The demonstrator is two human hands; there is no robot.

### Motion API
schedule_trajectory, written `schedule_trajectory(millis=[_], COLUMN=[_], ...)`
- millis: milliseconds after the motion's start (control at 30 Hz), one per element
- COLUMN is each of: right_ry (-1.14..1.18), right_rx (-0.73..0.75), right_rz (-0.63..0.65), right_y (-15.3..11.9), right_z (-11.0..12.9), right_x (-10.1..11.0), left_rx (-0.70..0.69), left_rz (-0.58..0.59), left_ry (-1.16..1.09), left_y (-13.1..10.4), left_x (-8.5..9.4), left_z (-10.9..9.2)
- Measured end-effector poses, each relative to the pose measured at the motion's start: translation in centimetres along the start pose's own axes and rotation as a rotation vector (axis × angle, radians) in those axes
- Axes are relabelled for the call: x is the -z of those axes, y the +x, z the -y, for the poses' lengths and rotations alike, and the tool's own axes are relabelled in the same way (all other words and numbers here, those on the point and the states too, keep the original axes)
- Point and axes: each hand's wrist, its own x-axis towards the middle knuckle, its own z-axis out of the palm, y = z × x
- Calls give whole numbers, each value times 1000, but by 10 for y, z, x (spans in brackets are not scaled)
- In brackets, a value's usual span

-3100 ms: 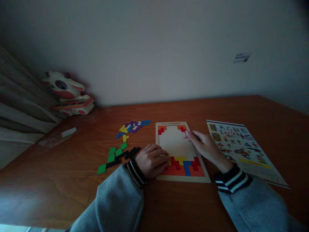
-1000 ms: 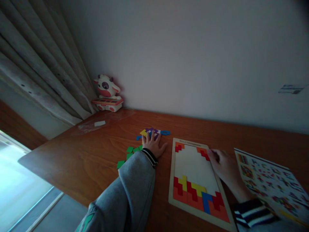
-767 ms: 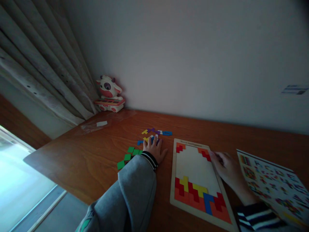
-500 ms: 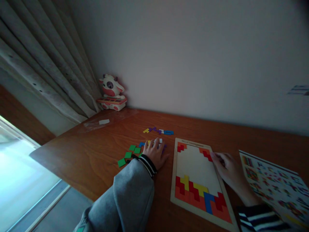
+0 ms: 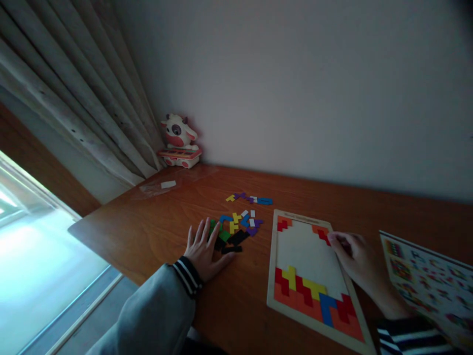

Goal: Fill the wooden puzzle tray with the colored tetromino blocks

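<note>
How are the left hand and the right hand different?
The left hand has its fingers spread, but the right hand has them curled. The left hand is by the loose pieces; the right hand is at the puzzle board's edge. Both come from striped cuffs.

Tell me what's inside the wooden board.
Red pieces, orange pieces, yellow pieces and a blue piece at the near end; red and orange ones in both far corners. Anything under the right hand at the right rim can't be seen.
</note>
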Motion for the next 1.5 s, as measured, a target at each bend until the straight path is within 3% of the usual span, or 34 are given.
schedule_trajectory(millis=[200, 367, 533, 733, 833, 933, 1067, 1167, 1300, 1400, 1500], right_ry=[-13, -12, -9, -15, -11, 1, 7, 3, -5, -1, 12], right_rx=[34, 45, 61, 53, 58, 62, 49, 46, 61, 42, 21], right_rz=[12, 13, 18, 25, 19, 18, 24, 31, 29, 24, 25], right_y=[-1, -1, -2, 1, 1, 1, 0, 0, 1, 1, 1], right_z=[-1, -3, -3, 0, 0, -1, -3, -3, -2, 0, 2], right_x=[-2, -3, -1, 0, 0, 0, -1, -1, 0, 1, 2], left_rx=[-159, -254, -375, -373, -390, -421, -539, -608, -456, -389, -377], left_rz=[-56, -74, 33, 162, 202, 225, 229, 141, 12, 33, 102], left_ry=[-41, -75, -95, -73, -66, -49, -56, -108, -111, -134, -142], left_y=[35, 90, 147, 186, 185, 166, 130, 122, 150, 180, 194], left_x=[-4, 4, 9, -11, -16, -11, 2, 9, 6, -1, -10], left_z=[-26, -66, -101, -114, -112, -103, -76, -50, -22, -14, -13])
